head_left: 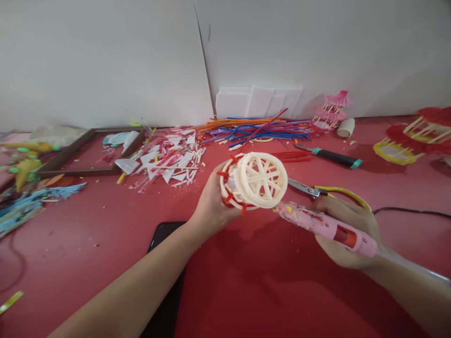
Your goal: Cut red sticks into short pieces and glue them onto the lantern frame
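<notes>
My left hand [214, 202] is closed around a round craft piece [262, 180] of cream pipe cleaners, with crossing spokes on its near face and short red pieces bent around its back ring. Most of my left fingers are hidden behind it. My right hand [348, 225] grips a pink hot glue gun [317, 221], with a clear glue stick [416, 265] coming out of its rear. The gun's nozzle is at the lower right rim of the craft piece; I cannot tell whether it touches. Scissors [310, 189] with yellow handles lie just beyond my right hand.
Behind are colored pipe cleaners [268, 129], a utility knife [336, 158], a pink tiered model [331, 110] and a cardboard roll [346, 127]. Scraps [176, 155] and a brown frame [81, 172] lie left, red-and-yellow models [396, 152] right. A black phone [164, 300] sits under my left forearm.
</notes>
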The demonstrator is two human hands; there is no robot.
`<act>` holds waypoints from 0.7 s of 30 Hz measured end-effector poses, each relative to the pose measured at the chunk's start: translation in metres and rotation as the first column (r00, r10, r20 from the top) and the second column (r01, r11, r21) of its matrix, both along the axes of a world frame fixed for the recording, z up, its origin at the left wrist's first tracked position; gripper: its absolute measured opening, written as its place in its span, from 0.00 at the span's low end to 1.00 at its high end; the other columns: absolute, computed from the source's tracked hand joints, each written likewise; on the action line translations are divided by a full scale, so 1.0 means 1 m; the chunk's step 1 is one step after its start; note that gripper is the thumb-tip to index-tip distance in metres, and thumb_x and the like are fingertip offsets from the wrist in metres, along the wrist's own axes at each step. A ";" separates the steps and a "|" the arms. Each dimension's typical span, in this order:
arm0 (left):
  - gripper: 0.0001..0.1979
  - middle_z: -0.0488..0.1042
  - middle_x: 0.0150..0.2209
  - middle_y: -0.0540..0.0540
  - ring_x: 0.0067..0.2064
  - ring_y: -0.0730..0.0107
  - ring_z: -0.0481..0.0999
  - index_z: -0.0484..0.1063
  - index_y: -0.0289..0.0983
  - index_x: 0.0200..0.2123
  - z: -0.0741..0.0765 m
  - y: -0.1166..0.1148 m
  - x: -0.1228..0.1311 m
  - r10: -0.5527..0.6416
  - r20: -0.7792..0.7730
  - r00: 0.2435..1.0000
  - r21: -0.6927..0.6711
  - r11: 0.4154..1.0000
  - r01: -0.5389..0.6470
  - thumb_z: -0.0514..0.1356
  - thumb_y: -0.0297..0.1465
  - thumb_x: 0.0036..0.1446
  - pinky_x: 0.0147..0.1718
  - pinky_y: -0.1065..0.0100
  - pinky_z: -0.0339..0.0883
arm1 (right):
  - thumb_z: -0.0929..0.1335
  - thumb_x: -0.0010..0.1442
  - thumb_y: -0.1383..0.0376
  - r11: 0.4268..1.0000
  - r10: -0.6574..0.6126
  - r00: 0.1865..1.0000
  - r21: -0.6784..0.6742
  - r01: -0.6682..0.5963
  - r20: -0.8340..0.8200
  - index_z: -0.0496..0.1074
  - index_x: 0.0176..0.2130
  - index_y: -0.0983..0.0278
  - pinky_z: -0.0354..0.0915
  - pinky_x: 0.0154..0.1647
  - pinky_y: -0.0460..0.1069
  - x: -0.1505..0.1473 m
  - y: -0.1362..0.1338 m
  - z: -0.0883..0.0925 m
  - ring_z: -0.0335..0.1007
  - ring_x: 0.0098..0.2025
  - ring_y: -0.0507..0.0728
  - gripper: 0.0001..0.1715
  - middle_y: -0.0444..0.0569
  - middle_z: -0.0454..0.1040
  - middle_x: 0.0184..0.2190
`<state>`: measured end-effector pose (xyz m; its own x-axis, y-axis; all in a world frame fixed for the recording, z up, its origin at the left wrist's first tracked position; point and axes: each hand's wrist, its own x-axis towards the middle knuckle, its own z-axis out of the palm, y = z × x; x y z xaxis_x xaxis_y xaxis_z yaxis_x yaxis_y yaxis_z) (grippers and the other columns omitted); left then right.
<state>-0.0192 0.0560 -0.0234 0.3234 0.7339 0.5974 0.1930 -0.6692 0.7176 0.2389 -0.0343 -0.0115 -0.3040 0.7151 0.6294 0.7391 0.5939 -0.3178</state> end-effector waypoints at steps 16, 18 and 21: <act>0.48 0.71 0.57 0.35 0.56 0.50 0.74 0.58 0.41 0.61 -0.005 0.001 -0.002 -0.011 0.039 0.999 -0.043 0.999 0.012 0.75 0.43 0.38 0.54 0.51 0.71 | 0.65 0.53 0.69 1.000 -0.022 1.000 0.013 0.022 0.009 0.63 0.31 0.58 0.57 0.24 0.51 0.002 0.000 -0.004 0.59 0.22 0.55 0.05 0.44 0.66 0.22; 0.49 0.70 0.57 0.34 0.57 0.49 0.73 0.58 0.40 0.60 -0.006 0.001 -0.003 0.007 0.028 1.000 -0.058 0.998 -0.005 0.75 0.44 0.37 0.54 0.51 0.71 | 0.65 0.54 0.69 0.999 -0.024 1.000 0.023 0.023 0.015 0.63 0.31 0.59 0.57 0.25 0.51 0.002 0.000 -0.004 0.59 0.22 0.55 0.05 0.44 0.66 0.22; 0.51 0.71 0.56 0.34 0.56 0.47 0.74 0.59 0.40 0.60 -0.004 0.000 -0.003 0.032 0.024 0.999 -0.090 0.996 -0.030 0.75 0.47 0.34 0.54 0.49 0.71 | 0.65 0.54 0.69 0.999 -0.016 1.000 0.029 0.015 0.024 0.64 0.32 0.59 0.58 0.25 0.50 0.002 0.000 -0.004 0.61 0.23 0.55 0.04 0.44 0.67 0.22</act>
